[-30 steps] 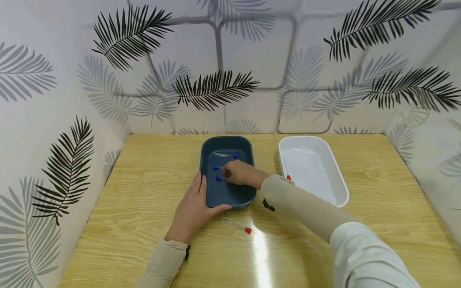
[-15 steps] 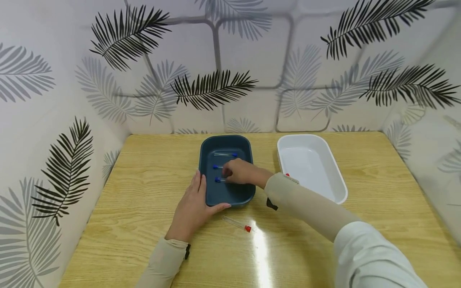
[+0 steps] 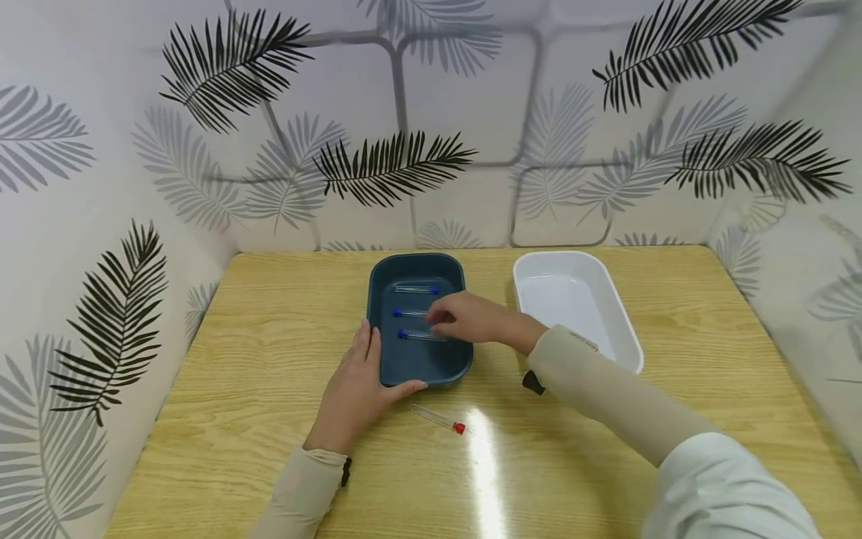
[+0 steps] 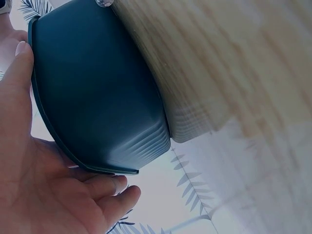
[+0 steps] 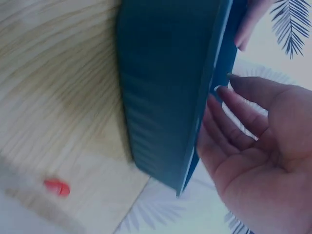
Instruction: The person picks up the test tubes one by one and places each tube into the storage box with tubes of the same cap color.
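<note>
In the head view a dark blue tray (image 3: 387, 367) holds three clear tubes with blue caps: a near tube (image 3: 420, 335), a middle tube (image 3: 411, 314) and a far tube (image 3: 416, 290). My left hand (image 3: 353, 389) rests at the tray's near-left corner, its fairly straight fingers along the left side and thumb along the front rim. Over the tray's right side, my right hand (image 3: 465, 316) hovers by the near tube. The right wrist view shows its thumb and fingertips (image 5: 251, 90) apart, with nothing between them. The hand covers the middle tube's right end.
A red-capped tube (image 3: 438, 419) lies on the wooden table (image 3: 269, 322) in front of the dark tray. A white tray (image 3: 569, 299) stands to the right, partly behind my right forearm. In the right wrist view, a red cap (image 5: 57, 187) lies on the table.
My right hand has let go of the near blue-capped tube, which now lies in the tray, and has drawn slightly right. My left hand stays at the tray's corner.
</note>
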Motion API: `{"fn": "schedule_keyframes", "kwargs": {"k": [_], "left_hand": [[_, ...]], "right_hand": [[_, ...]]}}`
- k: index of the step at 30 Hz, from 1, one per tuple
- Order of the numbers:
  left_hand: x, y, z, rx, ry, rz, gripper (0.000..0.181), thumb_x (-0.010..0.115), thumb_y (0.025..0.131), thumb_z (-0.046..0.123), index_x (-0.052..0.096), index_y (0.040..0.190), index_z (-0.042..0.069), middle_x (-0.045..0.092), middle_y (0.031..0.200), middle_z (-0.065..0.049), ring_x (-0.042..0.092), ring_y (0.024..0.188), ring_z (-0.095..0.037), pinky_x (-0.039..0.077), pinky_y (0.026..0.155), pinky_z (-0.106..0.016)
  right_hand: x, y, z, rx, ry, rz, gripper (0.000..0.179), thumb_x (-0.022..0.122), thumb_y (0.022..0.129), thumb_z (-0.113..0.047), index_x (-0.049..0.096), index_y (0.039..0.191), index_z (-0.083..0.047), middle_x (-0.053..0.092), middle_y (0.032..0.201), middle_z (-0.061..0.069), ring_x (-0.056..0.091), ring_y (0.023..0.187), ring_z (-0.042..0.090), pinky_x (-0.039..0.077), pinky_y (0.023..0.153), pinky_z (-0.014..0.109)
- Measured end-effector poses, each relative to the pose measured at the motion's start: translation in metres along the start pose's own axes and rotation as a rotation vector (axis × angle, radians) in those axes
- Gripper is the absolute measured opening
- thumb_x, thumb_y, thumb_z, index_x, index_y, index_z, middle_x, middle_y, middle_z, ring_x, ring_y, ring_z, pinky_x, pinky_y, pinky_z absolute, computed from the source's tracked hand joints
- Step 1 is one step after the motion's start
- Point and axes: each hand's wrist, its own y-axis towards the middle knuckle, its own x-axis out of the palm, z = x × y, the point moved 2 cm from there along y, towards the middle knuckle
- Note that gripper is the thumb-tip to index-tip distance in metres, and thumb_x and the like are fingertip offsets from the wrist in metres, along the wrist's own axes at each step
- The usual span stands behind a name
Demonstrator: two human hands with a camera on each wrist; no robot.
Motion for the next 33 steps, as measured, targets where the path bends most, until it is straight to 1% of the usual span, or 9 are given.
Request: {"fn": "schedule_keyframes", "kwargs": {"k": [5, 7, 8, 10, 14, 15, 22, 28, 33], "left_hand": [[0.000, 0.000, 0.002, -0.004, -0.004, 0.003, 0.118, 0.043, 0.068, 0.085, 0.023, 0.146, -0.001, 0.009, 0.153, -0.016, 0.019, 0.138, -0.030, 0.029, 0.106, -0.044], [-0.001, 0.001, 0.003, -0.004, -0.005, 0.002, 0.118, 0.043, 0.068, 0.085, 0.022, 0.146, -0.001, 0.009, 0.153, -0.016, 0.019, 0.138, -0.030, 0.029, 0.106, -0.044], [-0.001, 0.001, 0.003, -0.004, -0.008, 0.001, 0.117, 0.043, 0.068, 0.085, 0.022, 0.146, -0.001, 0.010, 0.153, -0.016, 0.019, 0.138, -0.030, 0.029, 0.105, -0.044], [0.000, 0.002, 0.004, -0.006, -0.009, -0.006, 0.117, 0.043, 0.068, 0.085, 0.021, 0.146, 0.000, 0.009, 0.154, -0.016, 0.019, 0.138, -0.030, 0.029, 0.105, -0.045], [0.000, 0.003, 0.004, -0.007, -0.009, -0.016, 0.117, 0.043, 0.068, 0.085, 0.020, 0.147, 0.001, 0.007, 0.154, -0.015, 0.017, 0.138, -0.030, 0.029, 0.106, -0.045], [-0.001, 0.003, 0.005, -0.008, -0.008, -0.019, 0.117, 0.043, 0.068, 0.085, 0.020, 0.147, 0.001, 0.007, 0.154, -0.015, 0.017, 0.138, -0.030, 0.028, 0.106, -0.045], [-0.001, 0.003, 0.006, -0.010, -0.007, -0.034, 0.117, 0.043, 0.069, 0.084, 0.019, 0.147, 0.001, 0.005, 0.154, -0.014, 0.016, 0.139, -0.030, 0.028, 0.106, -0.045], [0.001, 0.001, 0.004, -0.017, -0.011, -0.027, 0.117, 0.043, 0.069, 0.084, 0.019, 0.147, 0.000, 0.006, 0.154, -0.015, 0.017, 0.138, -0.030, 0.029, 0.105, -0.045], [0.000, -0.001, 0.004, -0.008, -0.012, -0.016, 0.117, 0.044, 0.069, 0.084, 0.020, 0.146, -0.001, 0.007, 0.154, -0.016, 0.018, 0.138, -0.032, 0.030, 0.105, -0.046]], "right_hand": [[-0.015, -0.022, 0.005, -0.005, 0.041, 0.024, 0.024, 0.056, 0.094, -0.020, 0.064, 0.113, -0.006, 0.063, 0.105, 0.000, 0.058, 0.093, 0.012, 0.049, 0.081, 0.029], [-0.021, -0.033, 0.008, 0.017, 0.060, 0.034, 0.024, 0.055, 0.095, -0.020, 0.063, 0.114, -0.008, 0.063, 0.106, -0.001, 0.058, 0.095, 0.013, 0.049, 0.083, 0.031], [-0.024, -0.038, 0.010, 0.033, 0.077, 0.037, 0.024, 0.055, 0.095, -0.020, 0.062, 0.115, -0.008, 0.062, 0.107, 0.000, 0.060, 0.091, 0.015, 0.050, 0.079, 0.032], [-0.030, -0.049, 0.015, 0.064, 0.081, 0.056, 0.026, 0.055, 0.095, -0.021, 0.062, 0.117, -0.008, 0.062, 0.107, 0.000, 0.060, 0.091, 0.015, 0.050, 0.080, 0.034], [-0.044, -0.073, 0.028, 0.098, 0.054, 0.132, 0.027, 0.056, 0.094, -0.022, 0.062, 0.116, -0.009, 0.063, 0.108, 0.002, 0.060, 0.093, 0.017, 0.050, 0.081, 0.037], [-0.047, -0.079, 0.032, 0.095, 0.035, 0.157, 0.026, 0.057, 0.094, -0.023, 0.063, 0.116, -0.009, 0.063, 0.108, 0.002, 0.059, 0.099, 0.016, 0.048, 0.085, 0.037], [-0.061, -0.121, 0.071, 0.119, 0.011, 0.301, 0.026, 0.057, 0.094, -0.016, 0.061, 0.115, -0.002, 0.062, 0.111, 0.010, 0.058, 0.103, 0.024, 0.048, 0.087, 0.041], [-0.064, -0.154, 0.106, 0.227, -0.060, 0.411, 0.034, 0.056, 0.094, -0.016, 0.056, 0.123, 0.001, 0.056, 0.119, 0.016, 0.052, 0.109, 0.034, 0.044, 0.089, 0.049], [-0.060, -0.174, 0.127, 0.354, -0.115, 0.483, 0.043, 0.053, 0.096, -0.021, 0.048, 0.130, 0.004, 0.048, 0.128, 0.024, 0.042, 0.119, 0.041, 0.034, 0.097, 0.055]]}}
